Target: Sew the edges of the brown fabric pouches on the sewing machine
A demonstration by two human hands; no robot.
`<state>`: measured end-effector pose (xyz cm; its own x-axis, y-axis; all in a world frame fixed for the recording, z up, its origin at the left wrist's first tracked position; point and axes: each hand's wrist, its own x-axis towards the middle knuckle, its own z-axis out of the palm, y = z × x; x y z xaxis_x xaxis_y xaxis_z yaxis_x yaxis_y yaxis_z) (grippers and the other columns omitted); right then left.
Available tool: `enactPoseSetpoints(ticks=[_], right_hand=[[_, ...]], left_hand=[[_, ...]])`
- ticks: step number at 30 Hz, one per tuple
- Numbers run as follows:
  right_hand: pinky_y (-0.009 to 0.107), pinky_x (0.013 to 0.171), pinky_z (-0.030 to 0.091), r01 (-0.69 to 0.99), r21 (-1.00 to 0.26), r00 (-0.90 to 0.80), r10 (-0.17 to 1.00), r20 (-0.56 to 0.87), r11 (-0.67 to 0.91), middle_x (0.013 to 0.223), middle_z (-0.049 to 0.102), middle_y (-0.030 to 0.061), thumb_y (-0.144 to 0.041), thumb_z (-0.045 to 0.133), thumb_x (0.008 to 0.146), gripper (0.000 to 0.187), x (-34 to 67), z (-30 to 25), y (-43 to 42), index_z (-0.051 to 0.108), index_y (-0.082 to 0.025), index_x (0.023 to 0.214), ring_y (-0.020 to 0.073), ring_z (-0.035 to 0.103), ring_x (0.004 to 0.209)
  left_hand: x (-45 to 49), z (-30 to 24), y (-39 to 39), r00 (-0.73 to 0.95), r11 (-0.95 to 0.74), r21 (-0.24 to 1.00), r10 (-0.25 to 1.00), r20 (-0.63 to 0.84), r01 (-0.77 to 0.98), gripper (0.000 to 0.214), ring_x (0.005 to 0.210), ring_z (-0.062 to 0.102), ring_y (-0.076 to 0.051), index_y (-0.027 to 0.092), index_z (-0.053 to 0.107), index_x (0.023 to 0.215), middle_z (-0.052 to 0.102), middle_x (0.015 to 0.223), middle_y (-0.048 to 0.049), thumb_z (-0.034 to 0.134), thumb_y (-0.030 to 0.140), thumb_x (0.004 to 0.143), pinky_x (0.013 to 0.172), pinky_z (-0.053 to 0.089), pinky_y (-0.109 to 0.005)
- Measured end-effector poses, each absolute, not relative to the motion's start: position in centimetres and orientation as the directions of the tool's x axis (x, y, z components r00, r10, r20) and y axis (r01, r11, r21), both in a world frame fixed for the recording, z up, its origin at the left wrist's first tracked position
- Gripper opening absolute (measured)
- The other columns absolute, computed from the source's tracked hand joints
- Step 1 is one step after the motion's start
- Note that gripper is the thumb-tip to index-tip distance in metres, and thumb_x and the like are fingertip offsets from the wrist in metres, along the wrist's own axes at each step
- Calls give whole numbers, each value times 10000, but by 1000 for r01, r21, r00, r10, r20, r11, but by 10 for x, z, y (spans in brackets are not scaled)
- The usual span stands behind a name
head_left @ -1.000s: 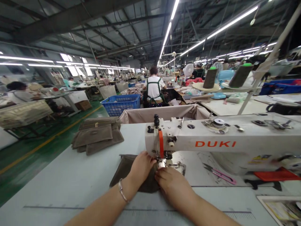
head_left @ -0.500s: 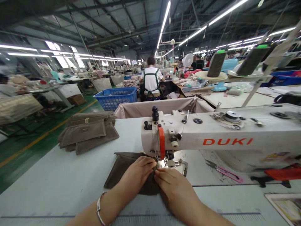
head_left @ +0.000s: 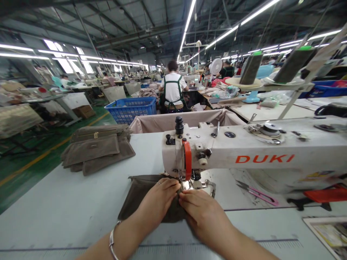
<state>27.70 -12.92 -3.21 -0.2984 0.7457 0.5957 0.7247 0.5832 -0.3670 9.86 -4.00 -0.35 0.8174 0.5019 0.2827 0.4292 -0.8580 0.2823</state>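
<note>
A dark brown fabric pouch [head_left: 143, 191] lies flat on the sewing table, its right edge at the presser foot [head_left: 186, 185] of a white sewing machine [head_left: 217, 155]. My left hand [head_left: 158, 196] rests over the pouch, fingers pressed together on its edge just left of the foot. Close in front of the foot, my right hand [head_left: 202, 213] pinches the same edge with closed fingers. Both hands cover much of the pouch, and the needle point cannot be made out. A stack of similar brown pouches [head_left: 100, 150] sits at the table's far left.
Pink-handled thread snips [head_left: 257, 193] lie under the machine arm. Thread cones [head_left: 251, 68] stand on a holder behind it. Beyond the table are a cloth-lined bin [head_left: 151, 122], a blue basket [head_left: 131, 108] and a seated person [head_left: 172, 88]. A printed ruler [head_left: 217, 247] runs along the front.
The view has shifted slightly. Both hands stay on the pouch by the presser foot, with hardly any visible movement.
</note>
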Motion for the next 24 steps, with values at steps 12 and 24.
enactPoseSetpoints(ticks=[12, 24], right_hand=[[353, 985, 499, 716, -415, -306, 786, 537, 562, 1072, 709, 82, -74, 506, 883, 318, 278, -26, -129, 670, -153, 1143, 205, 621, 1078], [374, 1005, 466, 711, -443, -333, 816, 473, 546, 1171, 683, 82, -90, 482, 901, 352, 281, -16, -135, 646, -178, 1200, 211, 593, 1140]], left_hand=[[101, -2, -45, 801, -856, 242, 515, 306, 458, 275, 1143, 575, -214, 160, 601, 1167, 644, 1187, -70, 527, 59, 922, 1038, 482, -391], [98, -2, -43, 800, -837, 310, 532, 276, 450, 282, 1150, 572, -216, 171, 596, 1187, 630, 1204, -76, 497, 73, 942, 1050, 471, -423]])
